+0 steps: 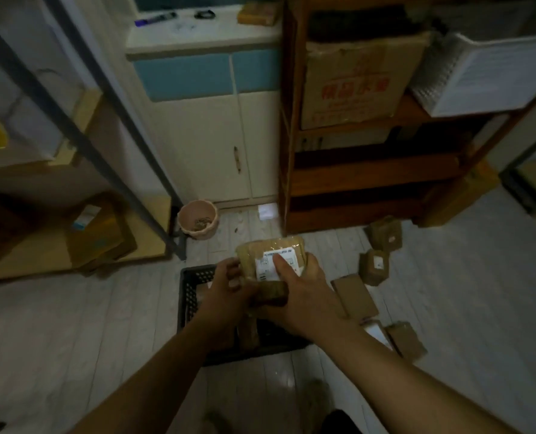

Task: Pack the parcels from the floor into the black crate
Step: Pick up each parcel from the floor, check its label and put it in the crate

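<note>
1. Brown held parcel: one, wrapped in clear tape, with a white label on top. It is held over the far half of the black crate, between both hands.
2. Left hand: grip closed, with the fingers curled against the held parcel's left edge.
3. Right hand: grip closed. The thumb presses on the label and the fingers wrap round the right edge.
4. Darker brown shape: directly below the held parcel, between the two hands. What it is cannot be made out.
5. Black crate: one, with lattice walls, standing on the pale plank floor. The hands and forearms hide most of its inside. One upright parcel shows within; any others cannot be counted.
6. Loose parcels on the floor, right of the crate: five.
   - Far parcel, near the foot of the wooden shelf.
   - Second parcel, just in front of the far parcel.
   - Flat parcel, just beside the right wrist.
   - White-faced parcel, partly covered by the right forearm.
   - Near parcel, beside the white-faced parcel.
7. Cardboard box: one, on the wooden shelf. Its red print is too blurred to read.
8. Pink pot: one, on the floor in front of the cream cabinet. Its contents are indistinct.
</note>
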Motion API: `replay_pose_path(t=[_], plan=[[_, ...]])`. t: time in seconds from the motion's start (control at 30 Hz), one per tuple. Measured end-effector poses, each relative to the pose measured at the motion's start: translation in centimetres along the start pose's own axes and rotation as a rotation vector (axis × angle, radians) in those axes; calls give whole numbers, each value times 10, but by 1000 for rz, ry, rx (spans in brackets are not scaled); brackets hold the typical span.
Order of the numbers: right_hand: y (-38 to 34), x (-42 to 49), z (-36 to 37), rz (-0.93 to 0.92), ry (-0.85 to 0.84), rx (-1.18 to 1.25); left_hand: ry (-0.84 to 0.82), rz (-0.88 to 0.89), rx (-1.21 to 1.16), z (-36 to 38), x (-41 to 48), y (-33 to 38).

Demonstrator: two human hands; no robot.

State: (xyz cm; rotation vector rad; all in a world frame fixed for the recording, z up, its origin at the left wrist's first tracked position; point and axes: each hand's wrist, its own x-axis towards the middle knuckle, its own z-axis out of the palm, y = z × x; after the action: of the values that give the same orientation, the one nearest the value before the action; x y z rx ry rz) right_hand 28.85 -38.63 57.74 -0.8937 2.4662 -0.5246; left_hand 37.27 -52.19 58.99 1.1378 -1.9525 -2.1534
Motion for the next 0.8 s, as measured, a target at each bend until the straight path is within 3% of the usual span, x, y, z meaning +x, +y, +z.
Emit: replay_pose_path(t=[0.2,0.43,0.57,0.67,0.8], plan=[[-3,39,74,195,-40,-89,-74,-103,44,-24,66,-58],[71,116,199,178,-59,-167,-99,-156,-128,-18,163,-197],[133,155,281,155,17,-110,-218,-158,-57,-26,240,-289],[178,175,334,155,72,-42,-280,-99,252,-39,304,-344],[225,188,386,165,62,-38,-207,369,1072,-46,385,-398]])
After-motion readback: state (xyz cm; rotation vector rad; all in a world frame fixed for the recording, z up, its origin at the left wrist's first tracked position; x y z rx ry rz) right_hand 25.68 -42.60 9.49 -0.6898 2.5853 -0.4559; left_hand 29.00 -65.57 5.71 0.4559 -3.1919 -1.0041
